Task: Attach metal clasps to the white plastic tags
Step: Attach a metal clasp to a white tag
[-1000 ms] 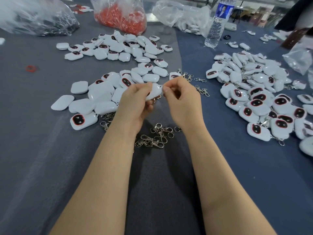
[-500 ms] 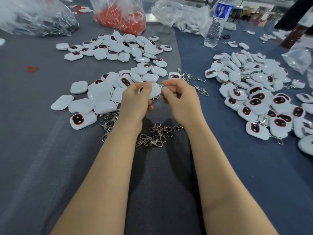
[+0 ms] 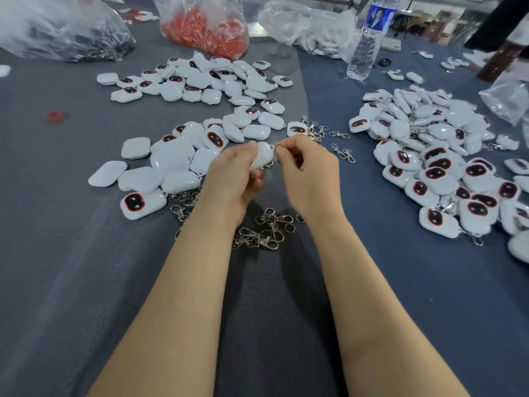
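Both forearms reach in from the near edge of the table (image 3: pixel 71 267), and the hands meet above its middle.

Left hand (image 3: pixel 232 179): fingers (image 3: pixel 251 147) curled round 1 white tag (image 3: pixel 262 156), which is held off the table with its plain side toward the camera.

Right hand (image 3: pixel 309 173): thumb and forefinger pinched narrow on a small clasp (image 3: pixel 276 143) at the tag's upper corner. Most of the clasp is hidden by the fingertips, and I cannot tell whether it is hooked through the tag. The other fingers are loosely curled.

Loose clasps:
- a tangled heap (image 3: pixel 263 230) lies between the wrists, toward the near edge
- a second scatter (image 3: pixel 317 130) lies just beyond the right hand

Tags on the table:
- a pile of tags (image 3: pixel 171 159) lies just left of the left hand, some face down, some showing a dark window ringed in red
- a farther pile (image 3: pixel 200 78) sits toward the far edge
- a large pile (image 3: pixel 435 156) spreads toward the right edge, with metal clasps showing among its tags

Along the far edge:
- a clear bag of dark pieces (image 3: pixel 57 27) at the left corner
- a bag of red pieces (image 3: pixel 206 24)
- a crumpled clear bag of white parts (image 3: pixel 309 27)
- a water bottle (image 3: pixel 367 38), standing upright

1 small red ring (image 3: pixel 53 116) lies alone near the left edge.
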